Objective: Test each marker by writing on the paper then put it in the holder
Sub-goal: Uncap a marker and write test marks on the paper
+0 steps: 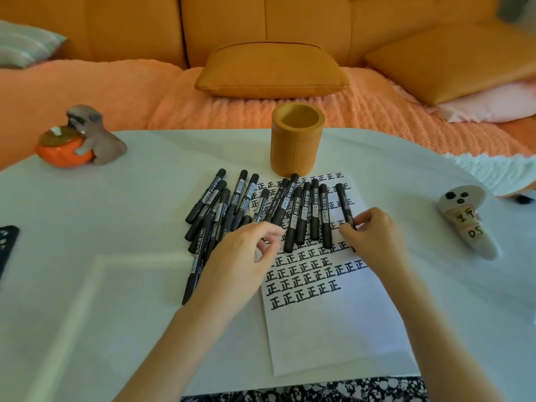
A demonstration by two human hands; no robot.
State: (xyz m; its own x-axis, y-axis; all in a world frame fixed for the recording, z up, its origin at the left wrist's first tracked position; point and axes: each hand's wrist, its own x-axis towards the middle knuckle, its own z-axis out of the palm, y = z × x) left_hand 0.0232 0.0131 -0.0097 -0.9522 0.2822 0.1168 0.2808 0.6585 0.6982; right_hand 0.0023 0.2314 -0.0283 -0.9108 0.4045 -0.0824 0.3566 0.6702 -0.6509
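Note:
Several black markers lie side by side on the white table, partly over a sheet of paper covered with rows of black written characters. Behind them stands an orange cylindrical holder, which looks empty from here. My right hand pinches the near end of the rightmost marker, which still lies on the paper. My left hand hovers over the near ends of the middle markers, fingers loosely curled, holding nothing.
A figurine of an animal on an orange fruit sits at the far left. A white cone-shaped ornament lies at the right. A dark object shows at the left edge. An orange sofa with cushions runs behind the table.

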